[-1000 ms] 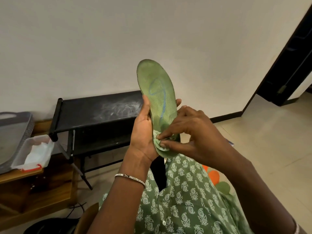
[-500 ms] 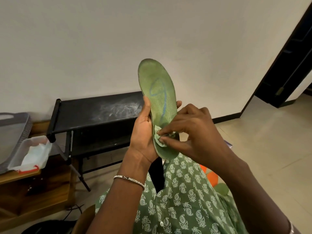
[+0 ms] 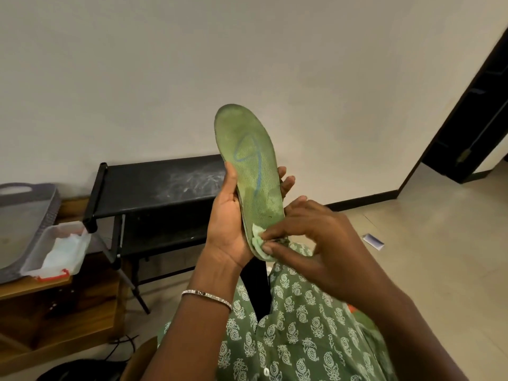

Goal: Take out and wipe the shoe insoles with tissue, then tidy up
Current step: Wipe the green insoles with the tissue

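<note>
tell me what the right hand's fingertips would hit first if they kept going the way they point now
The right hand points left, pinching the tissue against the heel end of the green insole. Straight on, it would likely meet the insole first, then the left hand palm behind it; depth is hard to judge.

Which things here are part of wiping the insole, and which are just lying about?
In use:
- insole, held upright in the left hand
- tissue, pinched by the right hand against the insole's lower end
- plastic box with white tissues inside

Lying about:
- black rack
- grey tray
- wooden table
- card on the floor
</note>
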Available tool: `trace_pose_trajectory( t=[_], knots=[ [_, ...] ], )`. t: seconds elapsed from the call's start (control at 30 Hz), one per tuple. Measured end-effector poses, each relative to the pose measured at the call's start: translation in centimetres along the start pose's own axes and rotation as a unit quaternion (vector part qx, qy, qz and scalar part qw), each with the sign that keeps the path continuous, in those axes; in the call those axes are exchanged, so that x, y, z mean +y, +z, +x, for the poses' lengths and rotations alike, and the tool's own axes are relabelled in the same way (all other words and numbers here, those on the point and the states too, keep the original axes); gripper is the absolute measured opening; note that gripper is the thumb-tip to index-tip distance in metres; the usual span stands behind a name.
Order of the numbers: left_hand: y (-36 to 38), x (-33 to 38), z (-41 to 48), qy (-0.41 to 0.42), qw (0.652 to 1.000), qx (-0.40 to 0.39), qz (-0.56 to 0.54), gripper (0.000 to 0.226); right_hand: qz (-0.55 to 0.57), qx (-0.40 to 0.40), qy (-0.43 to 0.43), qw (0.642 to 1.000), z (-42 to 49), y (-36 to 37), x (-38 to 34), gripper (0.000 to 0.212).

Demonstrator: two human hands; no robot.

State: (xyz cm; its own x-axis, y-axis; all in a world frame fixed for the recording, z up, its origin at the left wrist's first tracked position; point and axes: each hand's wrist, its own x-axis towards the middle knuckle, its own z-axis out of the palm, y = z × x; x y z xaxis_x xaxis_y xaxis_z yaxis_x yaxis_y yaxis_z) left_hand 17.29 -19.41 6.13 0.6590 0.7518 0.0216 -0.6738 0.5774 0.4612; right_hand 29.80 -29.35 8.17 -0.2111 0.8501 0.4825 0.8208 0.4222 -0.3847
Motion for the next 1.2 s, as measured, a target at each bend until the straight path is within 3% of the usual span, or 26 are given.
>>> trace_pose_trajectory(
  t=[0.1, 0.2, 0.3, 0.37, 0.53, 0.73, 0.8, 0.9, 1.03, 1.2],
  knots=[
    [-0.3, 0.0, 0.2, -0.010, 1.000, 0.011, 0.024, 0.082, 0.172, 0.044, 0.097, 0.979, 0.2, -1.6, 0.8, 0.012],
    [-0.4, -0.1, 0.1, -0.012, 0.999, 0.010, 0.044, 0.077, 0.360, 0.084, 0.172, 0.913, 0.3, -2.0, 0.6, 0.013],
    [-0.2, -0.1, -0.1, -0.017, 0.999, 0.006, 0.048, 0.074, 0.461, 0.101, 0.218, 0.854, 0.4, -1.2, 0.3, 0.016],
    [0.1, -0.2, -0.2, -0.034, 0.998, -0.004, 0.053, 0.073, 0.477, 0.120, 0.234, 0.839, 0.7, -0.5, 0.2, 0.024],
    [0.4, -0.5, 0.0, -0.051, 0.998, -0.027, 0.033, 0.068, 0.341, 0.154, 0.204, 0.905, 1.4, 1.0, 0.1, 0.016],
    [-0.4, -0.4, 0.0, -0.043, 0.998, -0.009, 0.049, 0.067, 0.188, 0.139, 0.152, 0.960, 0.9, 1.5, -0.3, 0.031],
    [-0.3, -0.5, 0.0, -0.043, 0.997, -0.009, 0.056, 0.065, 0.072, 0.153, 0.119, 0.978, 1.0, 1.6, 0.0, 0.029],
    [-0.3, -0.5, 0.0, -0.040, 0.998, 0.010, 0.057, 0.065, -0.028, 0.128, 0.093, 0.987, 0.9, 1.1, 0.0, 0.022],
    [-0.4, 0.0, 0.0, -0.024, 0.998, 0.023, 0.054, 0.068, 0.007, 0.043, 0.063, 0.997, 0.3, 0.5, -0.8, 0.022],
    [0.6, -0.7, -0.1, -0.020, 0.999, 0.013, 0.037, 0.070, -0.056, 0.136, 0.064, 0.987, 1.5, 0.9, 0.3, 0.021]
  ],
)
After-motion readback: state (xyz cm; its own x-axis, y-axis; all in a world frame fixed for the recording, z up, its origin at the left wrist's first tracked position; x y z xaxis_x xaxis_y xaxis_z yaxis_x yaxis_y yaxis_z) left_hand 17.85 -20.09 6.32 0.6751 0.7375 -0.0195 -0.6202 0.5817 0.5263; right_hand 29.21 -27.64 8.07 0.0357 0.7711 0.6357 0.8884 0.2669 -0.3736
